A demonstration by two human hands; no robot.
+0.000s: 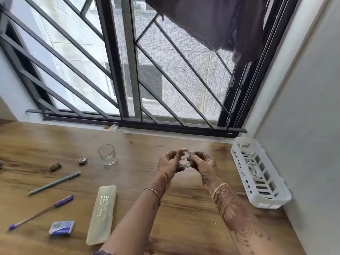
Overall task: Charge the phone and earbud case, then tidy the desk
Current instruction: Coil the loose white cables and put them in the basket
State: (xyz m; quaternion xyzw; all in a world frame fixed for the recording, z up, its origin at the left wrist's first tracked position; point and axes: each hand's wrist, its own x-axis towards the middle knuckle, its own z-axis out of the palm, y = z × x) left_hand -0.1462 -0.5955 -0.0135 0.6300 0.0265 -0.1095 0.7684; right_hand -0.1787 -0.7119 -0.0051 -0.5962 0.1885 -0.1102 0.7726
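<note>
Above the middle of the wooden desk, both my hands hold a small coil of white cable. My left hand pinches the coil's left side and my right hand grips its right side, fingers curled round the loops. A white slatted plastic basket stands against the right wall, with more coiled white cables lying in it. No phone or earbud case shows in view.
Left of my hands stand an empty glass, a small padlock and a brown object. Nearer me lie a grey pen, a purple pen, a blue eraser packet and a translucent long case. A barred window rises behind.
</note>
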